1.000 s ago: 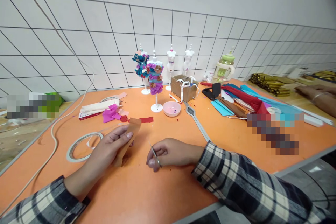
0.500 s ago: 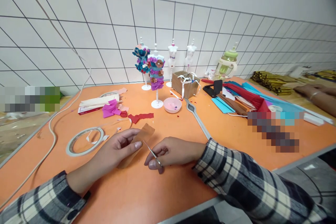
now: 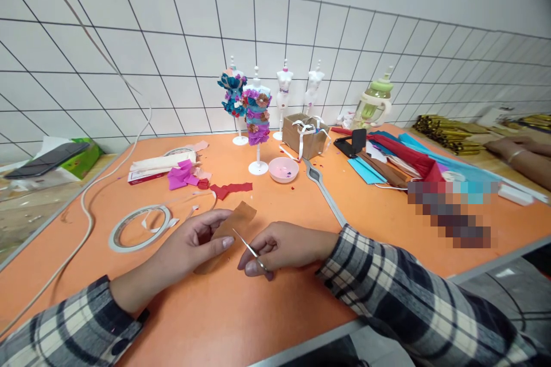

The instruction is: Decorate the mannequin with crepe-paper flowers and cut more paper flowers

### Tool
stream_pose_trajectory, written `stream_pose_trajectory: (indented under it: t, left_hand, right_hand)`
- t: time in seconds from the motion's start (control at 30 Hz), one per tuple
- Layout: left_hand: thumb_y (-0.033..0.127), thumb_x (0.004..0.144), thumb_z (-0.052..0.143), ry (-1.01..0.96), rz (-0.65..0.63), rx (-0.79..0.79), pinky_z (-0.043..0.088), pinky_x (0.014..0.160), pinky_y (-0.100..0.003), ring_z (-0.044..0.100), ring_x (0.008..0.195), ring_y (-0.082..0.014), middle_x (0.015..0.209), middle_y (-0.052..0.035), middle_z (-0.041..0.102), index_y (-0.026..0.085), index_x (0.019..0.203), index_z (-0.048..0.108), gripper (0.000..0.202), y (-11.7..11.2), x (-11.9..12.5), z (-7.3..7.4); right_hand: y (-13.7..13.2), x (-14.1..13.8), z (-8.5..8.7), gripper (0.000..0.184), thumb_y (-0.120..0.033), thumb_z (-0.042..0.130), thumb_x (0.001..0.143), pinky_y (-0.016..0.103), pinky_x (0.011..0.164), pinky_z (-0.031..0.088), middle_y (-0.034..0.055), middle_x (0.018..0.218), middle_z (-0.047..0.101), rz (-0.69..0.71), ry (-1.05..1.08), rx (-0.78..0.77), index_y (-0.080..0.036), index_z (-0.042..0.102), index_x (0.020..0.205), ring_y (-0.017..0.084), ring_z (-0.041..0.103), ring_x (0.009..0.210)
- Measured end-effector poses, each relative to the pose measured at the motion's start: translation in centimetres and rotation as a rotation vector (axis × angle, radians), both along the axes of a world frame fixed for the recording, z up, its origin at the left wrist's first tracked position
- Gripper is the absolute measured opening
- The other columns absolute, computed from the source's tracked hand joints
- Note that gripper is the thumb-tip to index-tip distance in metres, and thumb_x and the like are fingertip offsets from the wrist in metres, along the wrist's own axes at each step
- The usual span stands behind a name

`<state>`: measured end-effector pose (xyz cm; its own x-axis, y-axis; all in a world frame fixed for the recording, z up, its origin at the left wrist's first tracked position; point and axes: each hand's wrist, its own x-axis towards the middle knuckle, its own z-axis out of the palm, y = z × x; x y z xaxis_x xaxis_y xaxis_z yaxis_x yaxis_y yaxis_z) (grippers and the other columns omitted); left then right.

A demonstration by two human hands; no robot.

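Brown paper [image 3: 240, 220] is pinched in the left hand [image 3: 196, 245]; the right hand [image 3: 282, 248] grips scissors [image 3: 248, 247].

Orange table [image 3: 206, 321] here, white wall [image 3: 235, 14] behind with black grid lines [image 3: 254, 17]. Greyish patch [image 3: 482, 295] low right, maybe floor, hard to tell.

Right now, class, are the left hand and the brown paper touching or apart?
Touching. The head view shows it: the left hand holds the brown paper, its thumb lying across the sheet.
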<state>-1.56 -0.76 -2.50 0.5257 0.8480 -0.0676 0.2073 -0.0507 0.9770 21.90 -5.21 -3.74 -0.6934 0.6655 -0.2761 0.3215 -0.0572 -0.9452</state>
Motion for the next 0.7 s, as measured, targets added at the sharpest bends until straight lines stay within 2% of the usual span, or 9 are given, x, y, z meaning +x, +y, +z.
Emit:
stream_pose_trajectory:
  t: [0.23, 0.4, 0.57, 0.7]
  left_hand:
    - [0.045, 0.065, 0.087, 0.051, 0.021, 0.017, 0.058, 0.076, -0.039, 0.069, 0.098, -0.0350, 0.119, -0.0138, 0.073, 0.022, 0.105, 0.078, 0.048, 0.28, -0.43, -0.47]
    - [0.050, 0.069, 0.084, 0.069, -0.006, 0.057, 0.057, 0.082, -0.039, 0.069, 0.099, -0.0323, 0.114, -0.0120, 0.074, 0.020, 0.114, 0.073, 0.054, 0.52, -0.64, -0.65]
    - [0.053, 0.072, 0.082, 0.078, 0.025, 0.098, 0.055, 0.090, -0.038, 0.066, 0.108, -0.0311, 0.118, -0.0107, 0.073, 0.021, 0.120, 0.067, 0.061, 0.62, -0.78, -1.07]
    - [0.049, 0.071, 0.084, 0.053, 0.002, 0.098, 0.057, 0.086, -0.035, 0.068, 0.104, -0.0304, 0.114, -0.0096, 0.075, 0.021, 0.119, 0.068, 0.058, 0.39, -0.49, -0.78]
  right_hand:
    - [-0.01, -0.08, 0.35, 0.052, -0.059, 0.069, 0.083, 0.020, 0.066, 0.043, -0.0004, 0.075, 0.065, -0.001, -0.030, 0.010, -0.016, 0.074, 0.111, 0.010, 0.060, 0.065]
    - [0.18, -0.14, -0.02, 0.050, -0.056, 0.070, 0.083, 0.020, 0.065, 0.044, -0.0002, 0.074, 0.065, 0.002, -0.038, 0.013, -0.015, 0.073, 0.112, 0.009, 0.060, 0.064]
    - [0.35, -0.14, -0.60, 0.050, -0.055, 0.070, 0.084, 0.020, 0.066, 0.044, 0.0002, 0.075, 0.066, 0.017, -0.017, 0.020, -0.015, 0.073, 0.114, 0.009, 0.061, 0.063]
    - [0.21, -0.08, -0.24, 0.054, -0.060, 0.070, 0.082, 0.021, 0.068, 0.045, 0.0008, 0.077, 0.066, 0.009, -0.018, -0.004, -0.016, 0.073, 0.113, 0.010, 0.062, 0.067]
